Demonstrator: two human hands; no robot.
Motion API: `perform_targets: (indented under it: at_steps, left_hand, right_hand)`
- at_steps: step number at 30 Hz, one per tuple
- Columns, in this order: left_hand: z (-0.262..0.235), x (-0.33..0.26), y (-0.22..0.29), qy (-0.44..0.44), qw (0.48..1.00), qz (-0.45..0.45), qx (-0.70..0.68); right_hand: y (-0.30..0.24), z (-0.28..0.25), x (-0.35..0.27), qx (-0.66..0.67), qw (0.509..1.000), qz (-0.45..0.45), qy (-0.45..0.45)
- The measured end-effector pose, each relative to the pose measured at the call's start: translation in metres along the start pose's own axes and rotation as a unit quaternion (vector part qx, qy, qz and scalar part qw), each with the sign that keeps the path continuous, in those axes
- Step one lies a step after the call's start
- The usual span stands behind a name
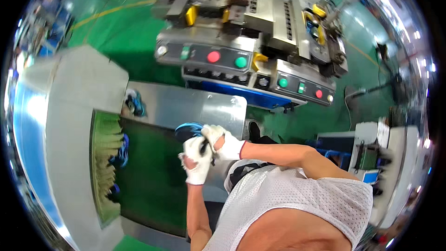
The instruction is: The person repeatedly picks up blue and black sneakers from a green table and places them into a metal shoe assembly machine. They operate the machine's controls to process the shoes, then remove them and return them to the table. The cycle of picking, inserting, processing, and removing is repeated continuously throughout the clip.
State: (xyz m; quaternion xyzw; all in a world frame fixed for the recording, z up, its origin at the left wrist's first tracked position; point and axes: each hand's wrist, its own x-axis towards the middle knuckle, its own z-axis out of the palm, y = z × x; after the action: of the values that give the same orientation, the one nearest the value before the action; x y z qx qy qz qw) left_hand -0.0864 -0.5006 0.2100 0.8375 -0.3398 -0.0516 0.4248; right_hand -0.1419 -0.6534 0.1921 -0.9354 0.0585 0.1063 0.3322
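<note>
Both my hands wear white fabric gloves and meet on one blue-and-black shoe (186, 132) in front of my body. My left hand (197, 160) closes round its near part from below. Lying over its right side, my right hand (219, 140) has its fingers bent in on the shoe. Much of the shoe is hidden by the gloves, and only its striped blue and dark end shows clearly. It is held above the edge between a metal table plate (223, 107) and a dark green conveyor belt (151, 172).
Another blue-and-black shoe (134, 103) lies at the plate's left end. More blue shoes (121, 151) sit by the bristled opening of a grey tunnel housing (69, 125) at left. Ahead stands a metal machine (260, 14) with red and green push-buttons (213, 56) on its front panels.
</note>
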Motion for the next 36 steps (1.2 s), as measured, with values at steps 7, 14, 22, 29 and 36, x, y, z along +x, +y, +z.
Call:
perform_targets:
  at_steps: [7, 14, 22, 29, 36]
  left_hand:
    - [0.097, 0.134, 0.173, -0.179, 0.923, 0.327, -0.096]
    - [0.239, 0.213, 0.307, -0.174, 0.916, 0.277, -0.232]
    - [0.476, 0.330, 0.351, -0.219, 0.953, 0.150, -0.146]
    - [0.614, 0.398, 0.364, -0.109, 0.988, 0.083, 0.077]
    - [0.543, 0.423, 0.413, -0.250, 0.968, -0.008, 0.011]
  right_hand:
    - [0.113, -0.136, -0.117, 0.249, 0.906, 0.030, 0.343]
    - [0.200, -0.190, -0.261, 0.704, 0.546, 0.101, 0.442]
    - [0.268, -0.190, -0.334, 0.633, 0.422, 0.213, 0.613]
    - [0.273, -0.193, -0.365, 0.604, 0.350, 0.269, 0.664]
    - [0.277, -0.205, -0.348, 0.602, 0.350, 0.273, 0.664]
